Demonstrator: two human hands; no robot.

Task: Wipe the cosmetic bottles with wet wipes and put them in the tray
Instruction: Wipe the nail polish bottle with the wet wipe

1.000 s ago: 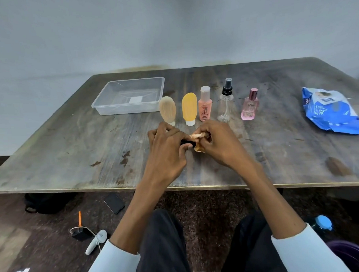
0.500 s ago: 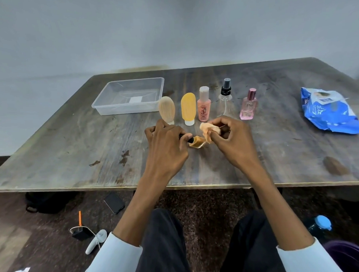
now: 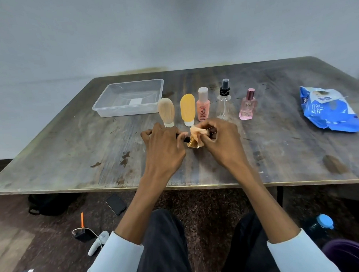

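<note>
A: Head view, the only one. How far along are we?

B: Early, I'd judge. The tray [image 3: 129,98] at the far left of the bench [image 3: 72,153] holds no bottle, only a small white label on its floor.

A: And the hands?

B: The left hand [image 3: 164,148] has its grip curled round the dark cap end of a small gold bottle [image 3: 192,144], held low over the bench, near its front edge. The right hand [image 3: 220,142] pinches a crumpled wipe [image 3: 198,132] and presses it against that bottle.

A: So the first bottle is being wiped.

B: That's my reading. Five more stand in a row just behind the hands: a beige tube [image 3: 166,111], a yellow tube [image 3: 187,109], a pink bottle [image 3: 203,105], a clear sprayer [image 3: 224,100] and a pink perfume [image 3: 248,105]. All look untouched.

A: Wipes left?

B: The blue pack [image 3: 329,110] lies at the far right, well apart from the row.

A: What remains?

B: Finishing this one, putting it in the tray, then the other five.
</note>
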